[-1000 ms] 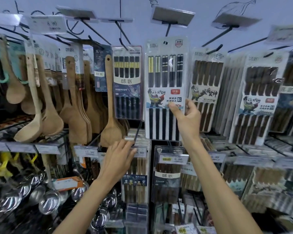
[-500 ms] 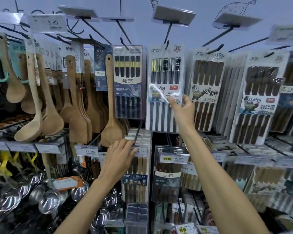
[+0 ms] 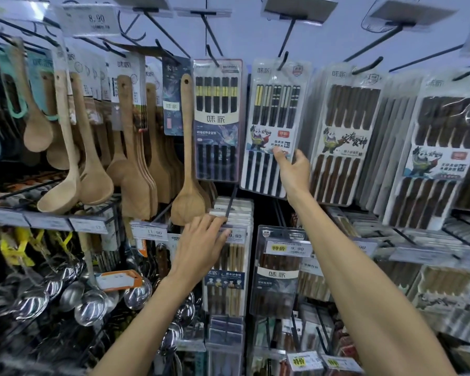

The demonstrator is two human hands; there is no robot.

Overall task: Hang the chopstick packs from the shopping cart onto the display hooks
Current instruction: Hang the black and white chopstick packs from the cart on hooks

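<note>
A clear chopstick pack (image 3: 274, 112) with black chopsticks and a panda label hangs on a black display hook (image 3: 282, 61) at upper centre. My right hand (image 3: 292, 169) pinches its lower right side, thumb on the front, fingers behind. My left hand (image 3: 204, 245) rests with straight fingers on the top of a stack of light wooden chopstick packs (image 3: 228, 267) on the lower row. A dark pack (image 3: 217, 120) with gold bands hangs just left of the held one. The shopping cart is out of view.
Wooden spoons and spatulas (image 3: 136, 158) hang to the left, steel ladles (image 3: 92, 302) below them. Brown chopstick packs (image 3: 345, 131) crowd the hooks to the right. Price tags (image 3: 293, 248) stick out on the lower hooks. Bare hooks jut forward overhead.
The pack slid back along its hook toward the wall and now hangs tilted; my right hand followed it. My left hand stayed on the lower stack.
</note>
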